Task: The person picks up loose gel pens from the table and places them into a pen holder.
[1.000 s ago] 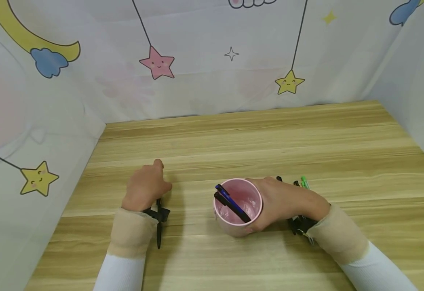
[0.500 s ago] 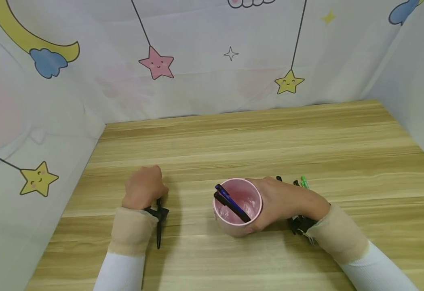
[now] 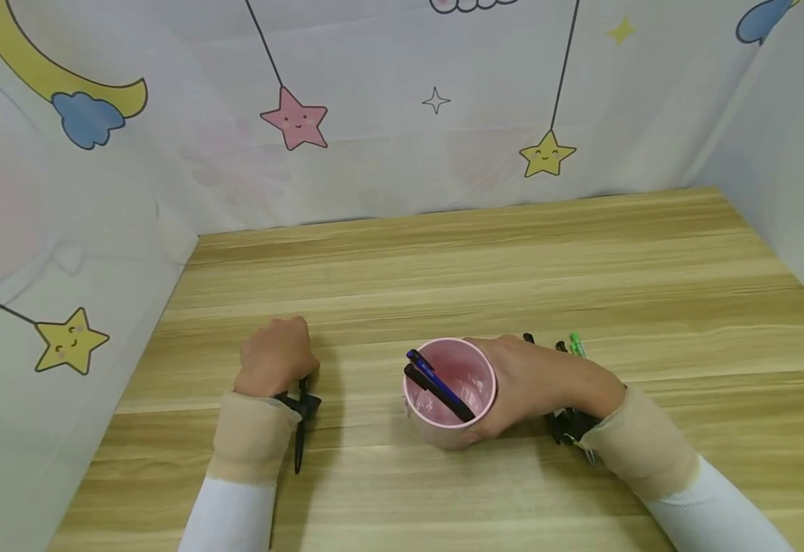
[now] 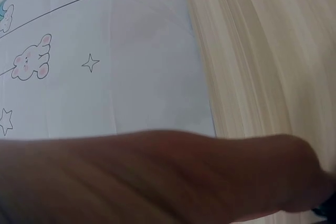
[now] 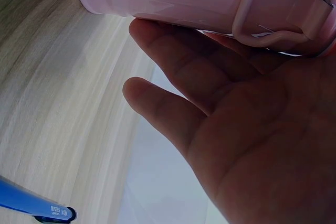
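Note:
A pink cup (image 3: 448,435) stands on the table, with a blue pen (image 3: 424,363) and a black pen (image 3: 436,389) leaning inside it. My right hand (image 3: 529,376) grips the cup from its right side, thumb at the front; the right wrist view shows fingertips (image 5: 144,30) against the cup wall. To the left, my left hand (image 3: 277,356) is low over the table, fingers curled and mostly hidden. It appears to pinch the upper end of a slim black pen (image 3: 300,452), partly covered by the wrist strap mount (image 3: 308,404). A dark bit shows beside that hand in the left wrist view.
Several pens lie on the table around and beneath my right wrist, among them a green pen (image 3: 577,345). A blue pen (image 5: 34,202) shows at the lower left of the right wrist view. Patterned white cloth (image 3: 374,169) borders the wooden table (image 3: 402,276).
My left hand's thumb and index finger, spread a second ago, have curled in. The black pen's lower end has shifted slightly left. My right hand and the cup stay in place.

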Available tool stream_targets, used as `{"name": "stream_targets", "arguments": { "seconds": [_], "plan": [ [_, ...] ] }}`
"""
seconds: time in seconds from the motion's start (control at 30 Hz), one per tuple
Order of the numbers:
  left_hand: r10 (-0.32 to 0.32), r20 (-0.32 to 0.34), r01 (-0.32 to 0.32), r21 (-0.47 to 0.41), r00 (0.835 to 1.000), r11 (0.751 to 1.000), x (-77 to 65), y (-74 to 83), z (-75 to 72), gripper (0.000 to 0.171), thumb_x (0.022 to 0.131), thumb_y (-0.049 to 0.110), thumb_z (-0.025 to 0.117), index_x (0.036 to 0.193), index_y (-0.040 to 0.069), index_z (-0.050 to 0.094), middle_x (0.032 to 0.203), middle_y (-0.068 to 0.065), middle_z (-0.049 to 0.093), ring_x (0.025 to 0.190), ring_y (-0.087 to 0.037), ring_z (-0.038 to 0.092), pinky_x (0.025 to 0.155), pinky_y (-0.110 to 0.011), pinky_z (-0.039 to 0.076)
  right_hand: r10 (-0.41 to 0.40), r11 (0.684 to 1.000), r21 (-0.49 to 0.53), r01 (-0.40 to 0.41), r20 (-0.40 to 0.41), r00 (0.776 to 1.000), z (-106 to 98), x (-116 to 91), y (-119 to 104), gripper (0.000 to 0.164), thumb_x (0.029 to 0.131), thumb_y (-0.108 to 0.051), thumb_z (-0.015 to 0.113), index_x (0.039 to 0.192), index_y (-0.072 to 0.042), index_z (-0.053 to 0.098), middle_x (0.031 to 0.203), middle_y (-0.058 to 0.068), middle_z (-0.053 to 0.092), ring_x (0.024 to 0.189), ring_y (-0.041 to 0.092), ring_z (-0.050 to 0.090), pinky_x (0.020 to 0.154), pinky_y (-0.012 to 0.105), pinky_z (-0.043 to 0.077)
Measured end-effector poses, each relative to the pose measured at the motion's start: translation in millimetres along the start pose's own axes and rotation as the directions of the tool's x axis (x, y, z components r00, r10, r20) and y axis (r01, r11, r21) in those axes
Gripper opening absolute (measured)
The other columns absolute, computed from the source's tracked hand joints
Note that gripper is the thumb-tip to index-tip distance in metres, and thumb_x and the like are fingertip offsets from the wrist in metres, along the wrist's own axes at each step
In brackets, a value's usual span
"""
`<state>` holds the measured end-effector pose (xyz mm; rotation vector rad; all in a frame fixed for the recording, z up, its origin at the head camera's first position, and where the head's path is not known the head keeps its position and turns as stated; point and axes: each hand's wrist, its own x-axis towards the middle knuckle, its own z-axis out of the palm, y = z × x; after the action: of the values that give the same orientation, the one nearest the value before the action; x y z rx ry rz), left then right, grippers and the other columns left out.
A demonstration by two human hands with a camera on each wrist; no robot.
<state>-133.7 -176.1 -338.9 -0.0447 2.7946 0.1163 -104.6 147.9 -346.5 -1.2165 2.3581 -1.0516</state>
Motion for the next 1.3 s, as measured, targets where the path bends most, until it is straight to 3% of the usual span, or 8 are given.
{"name": "stream_targets", "arguments": {
  "seconds": [0.23, 0.4, 0.5, 0.97, 1.3],
  "plan": [
    [0.045, -0.007, -0.046, -0.015, 0.999, 0.999, -1.1, -1.0, -1.3, 0.009, 0.061, 0.008, 0.061, 0.061, 0.010, 0.052, 0.062, -0.006, 0.051, 0.056, -0.022, 0.045, 0.044, -0.036, 0.041, -0.003, 1.000, -0.009, 0.003, 0.007, 1.000, -0.5, 0.0, 0.2, 0.082, 0.057, -0.052, 0.082, 0.128, -0.036, 0.045, 0.109, -0.020, 0.058, 0.100, 0.005, 0.055, 0.084, 0.031, 0.050],
    [0.090, -0.005, -0.090, -0.062, 0.996, 0.994, -1.9, -1.5, 0.1, 0.029, 0.066, 0.004, 0.053, 0.049, 0.016, 0.033, 0.051, 0.005, 0.024, 0.045, -0.011, 0.023, 0.038, -0.024, 0.023, 0.014, 1.000, 0.000, -0.014, 0.016, 1.000, -1.4, -0.5, 1.1, 0.083, 0.057, -0.054, 0.081, 0.129, -0.038, 0.044, 0.110, -0.020, 0.058, 0.100, 0.005, 0.055, 0.084, 0.032, 0.049],
    [0.113, -0.011, -0.114, -0.093, 0.994, 0.989, -2.3, -2.8, -0.1, 0.033, 0.067, 0.002, 0.051, 0.048, 0.018, 0.028, 0.050, 0.006, 0.019, 0.043, -0.009, 0.017, 0.037, -0.021, 0.017, 0.019, 1.000, -0.003, -0.019, 0.020, 1.000, -1.6, -0.4, 1.8, 0.083, 0.057, -0.055, 0.081, 0.129, -0.039, 0.044, 0.110, -0.021, 0.057, 0.100, 0.005, 0.055, 0.084, 0.031, 0.049],
    [0.193, -0.081, -0.201, -0.105, 0.978, 0.974, -2.9, -2.7, -4.4, 0.033, 0.066, 0.001, 0.049, 0.047, 0.018, 0.027, 0.051, 0.006, 0.016, 0.048, -0.010, 0.013, 0.043, -0.023, 0.013, 0.007, 1.000, 0.015, -0.007, 0.018, 1.000, -0.6, -0.3, 2.5, 0.083, 0.056, -0.051, 0.083, 0.128, -0.036, 0.045, 0.111, -0.019, 0.058, 0.100, 0.006, 0.055, 0.083, 0.031, 0.050],
    [0.233, -0.129, -0.243, -0.070, 0.964, 0.967, -1.9, -5.1, -6.6, 0.029, 0.071, 0.005, 0.052, 0.049, 0.018, 0.038, 0.052, 0.006, 0.025, 0.048, -0.010, 0.021, 0.045, -0.026, 0.023, 0.007, 1.000, 0.030, -0.007, 0.012, 1.000, -0.7, -0.6, 0.3, 0.081, 0.058, -0.053, 0.081, 0.128, -0.036, 0.045, 0.110, -0.018, 0.059, 0.099, 0.007, 0.056, 0.084, 0.032, 0.050]
  ]
}}
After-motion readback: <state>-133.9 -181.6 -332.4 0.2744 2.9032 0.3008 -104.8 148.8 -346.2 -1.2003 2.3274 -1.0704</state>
